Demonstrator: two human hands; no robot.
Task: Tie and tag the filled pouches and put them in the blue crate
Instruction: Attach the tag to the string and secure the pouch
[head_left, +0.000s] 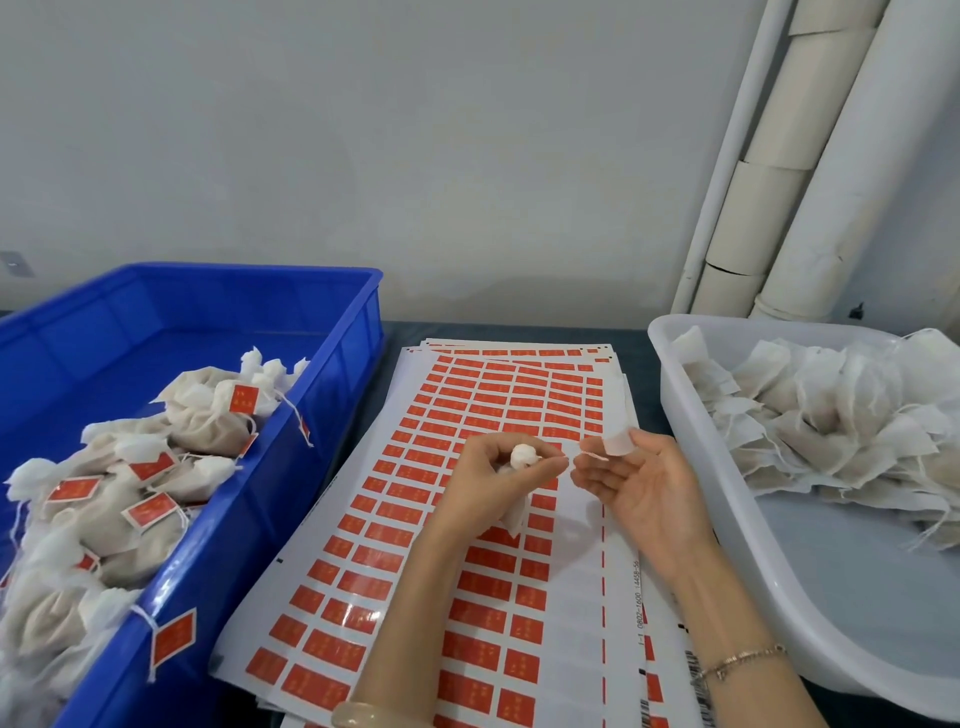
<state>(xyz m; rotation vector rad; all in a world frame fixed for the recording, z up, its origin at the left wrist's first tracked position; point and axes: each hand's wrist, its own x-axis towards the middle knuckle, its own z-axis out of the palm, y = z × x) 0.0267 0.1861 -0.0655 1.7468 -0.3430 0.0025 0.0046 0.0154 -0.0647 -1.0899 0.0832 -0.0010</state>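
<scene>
A pale bangle (358, 714) sits on the left wrist and a thin bracelet (743, 660) on the right. Both arms reach over a stack of sticker sheets (467, 597) printed with rows of red labels. The gold print on them is too small to read, but the sheet margin carries what looks like "0802-1600 14458-56". Above the sheets the left hand (493, 488) is curled round one pouch (521, 457), its gathered top poking up between thumb and fingers. The right hand (644, 493), palm up with the lower fingers loosely spread, pinches a small white slip (618, 441) at thumb and forefinger; I cannot tell whether it is a label or a string end. This pouch looks bunched but not yet tagged. To the left, the blue crate (244, 530) already holds a good heap of tagged pouches (208, 415), one red tag hanging over its rim. To the right, the white tub (857, 597) has a large pile of loose pouches (831, 415), so I judge plenty remains. Beyond are a grey wall (415, 156) and pale pipes (831, 156)
</scene>
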